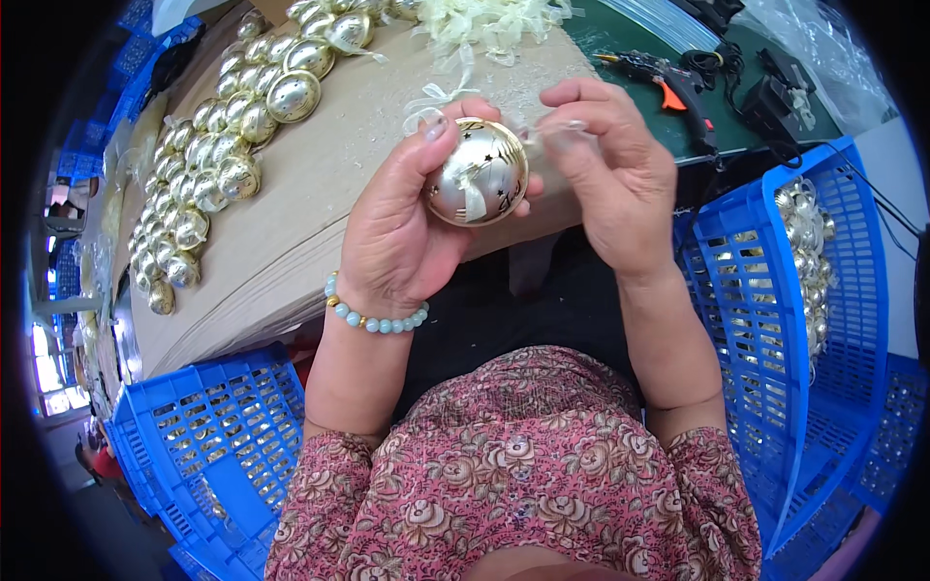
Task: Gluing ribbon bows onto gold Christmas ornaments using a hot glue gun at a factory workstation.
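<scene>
A shiny gold ball ornament (492, 160) with small star-shaped cut-outs sits in my left hand (395, 208), whose fingers and thumb wrap round it. On the ball's face is a small pale ribbon bow (474, 194). A loop of pale sheer ribbon (436, 102) sticks up behind my left thumb. Just to the right of the ball, my right hand (620, 184) is closed in a pinch, thumb against the fingers. Something thin and whitish shows at its fingertips, too blurred to name.
Many gold ball ornaments (218, 136) lie in rows on the cardboard-covered table (310, 194). Cream ribbon bows (494, 24) are heaped at the back. A glue gun (673, 97) lies on the green surface at right. Blue baskets (746, 320) with ornaments stand either side.
</scene>
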{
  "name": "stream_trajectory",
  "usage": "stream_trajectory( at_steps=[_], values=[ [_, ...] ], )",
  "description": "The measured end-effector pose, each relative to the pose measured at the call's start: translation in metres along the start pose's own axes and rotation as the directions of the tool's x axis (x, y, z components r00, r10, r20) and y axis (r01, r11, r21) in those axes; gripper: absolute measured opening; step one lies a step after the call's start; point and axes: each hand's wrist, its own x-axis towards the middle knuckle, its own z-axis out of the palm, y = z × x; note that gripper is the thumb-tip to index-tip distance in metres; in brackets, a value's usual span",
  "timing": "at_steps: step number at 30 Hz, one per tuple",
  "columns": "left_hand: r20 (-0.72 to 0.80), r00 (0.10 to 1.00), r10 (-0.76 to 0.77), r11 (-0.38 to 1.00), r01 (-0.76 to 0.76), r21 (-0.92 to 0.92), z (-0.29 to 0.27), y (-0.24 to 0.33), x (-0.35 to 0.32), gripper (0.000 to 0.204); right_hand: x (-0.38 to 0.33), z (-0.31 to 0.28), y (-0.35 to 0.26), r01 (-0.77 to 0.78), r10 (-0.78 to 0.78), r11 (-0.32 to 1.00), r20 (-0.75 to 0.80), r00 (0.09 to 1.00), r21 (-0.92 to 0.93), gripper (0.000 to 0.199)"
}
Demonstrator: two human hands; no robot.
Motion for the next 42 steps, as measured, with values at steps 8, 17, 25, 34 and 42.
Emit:
stream_trajectory(
  at_steps=[8,17,25,34,42],
  values=[
    [-0.044,0.998,0.04,0.986,-0.047,-0.161,-0.015,-0.004,0.005,0.028,0.011,0.012,-0.06,-0.326,0.245,0.855,0.241,0.939,0.404,0.004],
    [-0.165,0.978,0.131,0.989,-0.141,-0.053,-0.008,-0.01,0.001,0.05,0.013,0.031,-0.042,-0.131,0.132,0.991,0.072,0.989,-0.018,0.008],
    [-0.247,0.951,0.188,0.982,-0.187,0.031,-0.01,-0.017,0.0,0.028,0.013,0.035,-0.042,-0.227,0.227,0.974,0.029,0.974,0.006,0.007],
    [-0.296,0.92,0.256,0.965,-0.262,0.019,-0.014,-0.023,0.006,0.026,0.007,0.048,-0.037,-0.36,0.374,0.911,-0.035,0.927,0.204,0.003],
    [-0.317,0.919,0.235,0.972,-0.231,0.05,-0.016,-0.023,0.008,0.026,0.006,0.052,-0.032,-0.417,0.464,0.845,-0.07,0.883,0.334,0.01]
  ],
)
